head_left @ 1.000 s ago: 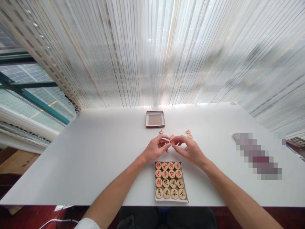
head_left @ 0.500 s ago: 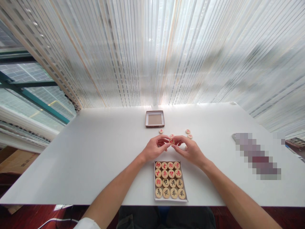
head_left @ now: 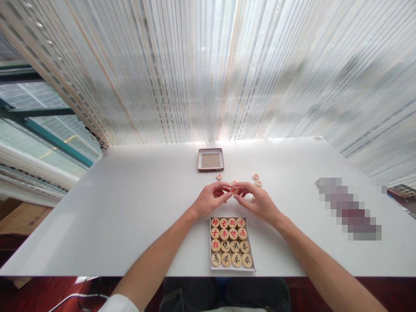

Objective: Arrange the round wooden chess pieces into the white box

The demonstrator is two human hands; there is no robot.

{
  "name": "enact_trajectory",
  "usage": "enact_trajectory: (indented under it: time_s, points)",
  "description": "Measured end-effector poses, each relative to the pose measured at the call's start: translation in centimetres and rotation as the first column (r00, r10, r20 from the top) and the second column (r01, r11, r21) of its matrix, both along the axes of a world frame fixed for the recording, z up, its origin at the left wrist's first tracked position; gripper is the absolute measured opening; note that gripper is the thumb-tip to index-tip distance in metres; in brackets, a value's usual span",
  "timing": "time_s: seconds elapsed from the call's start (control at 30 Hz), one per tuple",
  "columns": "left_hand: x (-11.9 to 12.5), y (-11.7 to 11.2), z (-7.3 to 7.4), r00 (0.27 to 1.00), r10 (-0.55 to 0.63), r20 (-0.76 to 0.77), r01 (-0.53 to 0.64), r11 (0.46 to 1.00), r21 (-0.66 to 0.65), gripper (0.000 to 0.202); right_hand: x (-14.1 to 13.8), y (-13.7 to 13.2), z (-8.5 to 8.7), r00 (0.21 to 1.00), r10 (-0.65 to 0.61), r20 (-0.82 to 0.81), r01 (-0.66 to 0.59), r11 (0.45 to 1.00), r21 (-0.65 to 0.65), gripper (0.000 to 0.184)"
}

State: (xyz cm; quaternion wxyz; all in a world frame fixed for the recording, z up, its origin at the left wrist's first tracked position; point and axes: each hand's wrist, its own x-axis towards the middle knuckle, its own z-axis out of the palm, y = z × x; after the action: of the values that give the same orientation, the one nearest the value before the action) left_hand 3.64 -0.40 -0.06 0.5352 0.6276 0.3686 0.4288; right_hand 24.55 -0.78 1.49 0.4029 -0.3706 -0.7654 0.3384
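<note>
**Just one disc, pinched between both hands**

Right now I hold a round wooden piece (head_left: pixel 234 190) at my fingertips, a little above the white table (head_left: pixel 130 208). My left hand (head_left: pixel 211 200) closes on it from its left edge with thumb and forefinger. My right hand (head_left: pixel 260 203) does the same from the other edge. Both grips are narrow, no wider than the disc itself, and the other fingers curl loosely behind. The face turned up at me carries a red character.

Just below my hands, nearer my body, lies a shallow box (head_left: pixel 210 242) packed with sixteen such discs in four rows of four. The rows on the far side are marked mostly in red, those nearest me in black. My wrists hover over its far edge without touching it.

Beyond my fingers four loose pieces lie on the table: one (head_left: pixel 219 177) to the left, one (head_left: pixel 233 182) just behind the disc I hold, and two (head_left: pixel 255 176) close together to the right. Farther back sits the box lid (head_left: pixel 211 160), turned open side up. A striped curtain (head_left: pixel 227 65) hangs behind the table.
</note>
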Motion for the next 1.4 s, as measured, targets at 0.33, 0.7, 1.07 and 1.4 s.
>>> enact_trajectory:
  time_s: [0.33, 0.7, 1.07, 1.4]
  points:
    - [0.0, 0.1, 0.0, 1.0, 0.024, -0.019, -0.025, 1.0, -0.014, 0.035, -0.2, -0.1, 0.3, 1.0, 0.003, -0.012, -0.003, 1.0, -0.004, 0.025]
    - [0.1, 0.1, 0.0, 1.0, 0.017, -0.014, -0.017, 1.0, -0.016, 0.031, -0.2, -0.2, 0.3, 0.998, 0.013, -0.058, -0.017, 0.997, -0.07, 0.023]
    - [-0.1, 0.1, 0.1, 0.998, 0.025, -0.05, -0.026, 1.0, -0.01, 0.034, -0.2, -0.1, 0.4, 0.994, 0.018, -0.112, -0.034, 0.99, -0.138, 0.024]
    - [-1.1, 0.6, 0.0, 0.97, 0.124, -0.211, -0.11, 0.991, 0.077, 0.031, -0.2, 0.1, -0.2, 0.994, 0.002, -0.113, -0.024, 0.981, -0.193, 0.027]
